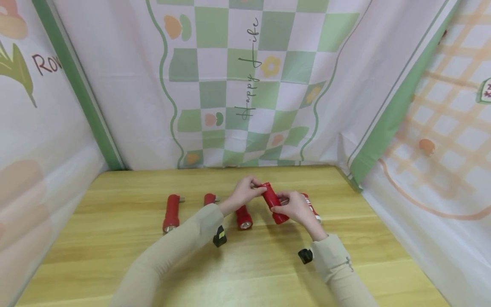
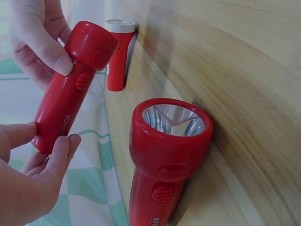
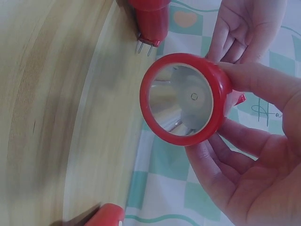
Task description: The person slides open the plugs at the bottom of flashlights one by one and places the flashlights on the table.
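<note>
Both hands hold a red flashlight [image 1: 273, 200] above the table, its lens end tilted toward the person. The left hand [image 1: 244, 194] pinches the tail end between thumb and fingers. Around the head end curl the thumb and fingers of the right hand [image 1: 296, 208]. In the left wrist view a ridged switch shows on the side of the held flashlight [image 2: 70, 89]. The right wrist view looks into its round clear lens [image 3: 181, 99]. Below the left hand lies another red flashlight [image 1: 244, 217], lens toward the person.
A red flashlight [image 1: 172, 213] with plug prongs lies at the left. Another red flashlight [image 1: 209, 199] is partly hidden by the left arm. Behind the right hand lies a red-and-white flashlight [image 1: 311, 209]. Printed cloth [image 1: 245, 85] hangs beyond the wooden table [image 1: 238, 273].
</note>
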Tool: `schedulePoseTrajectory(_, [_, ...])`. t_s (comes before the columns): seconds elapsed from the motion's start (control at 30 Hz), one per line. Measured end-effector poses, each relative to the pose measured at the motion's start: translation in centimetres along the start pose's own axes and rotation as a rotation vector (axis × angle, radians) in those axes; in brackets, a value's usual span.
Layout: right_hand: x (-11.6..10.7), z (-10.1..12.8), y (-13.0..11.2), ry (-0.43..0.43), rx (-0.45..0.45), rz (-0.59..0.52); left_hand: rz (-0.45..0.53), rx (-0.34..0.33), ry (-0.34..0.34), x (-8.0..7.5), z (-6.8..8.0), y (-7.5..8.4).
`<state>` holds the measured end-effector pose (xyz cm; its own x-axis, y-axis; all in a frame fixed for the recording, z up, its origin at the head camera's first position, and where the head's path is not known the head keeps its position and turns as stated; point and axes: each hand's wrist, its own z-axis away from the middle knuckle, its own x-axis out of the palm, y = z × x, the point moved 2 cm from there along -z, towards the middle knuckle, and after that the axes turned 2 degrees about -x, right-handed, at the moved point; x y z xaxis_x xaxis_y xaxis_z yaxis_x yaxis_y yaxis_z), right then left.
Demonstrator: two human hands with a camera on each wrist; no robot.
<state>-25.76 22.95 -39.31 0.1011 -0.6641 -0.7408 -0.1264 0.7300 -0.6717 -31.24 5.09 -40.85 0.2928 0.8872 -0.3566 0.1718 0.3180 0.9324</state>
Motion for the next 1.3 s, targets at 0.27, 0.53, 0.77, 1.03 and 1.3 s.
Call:
schedulePoseTrajectory(0.27, [0.0,0.2,-0.2,-0.003,-0.014,0.012,0.058,-0.012,0.008,0.0,0.5,0.1])
schedulePoseTrajectory(0.53, [0.1,0.5,-0.3,-0.003,-0.052,0.016,0.093,0.0,0.029,0.0,0.8,-0.2])
schedulePoseTrajectory(0.77, [0.2,0.7,-0.5,0.0,-0.05,0.023,0.1,0.014,0.027,-0.2,1.2,-0.4])
schedulePoseTrajectory(1.03, [0.1,0.7,-0.7,0.008,-0.08,0.042,0.099,0.038,0.042,-0.7,1.9,0.2])
schedulePoseTrajectory(1.3, [0.1,0.9,-1.1,0.006,-0.117,0.049,0.09,0.037,0.039,-0.9,2.3,0.2])
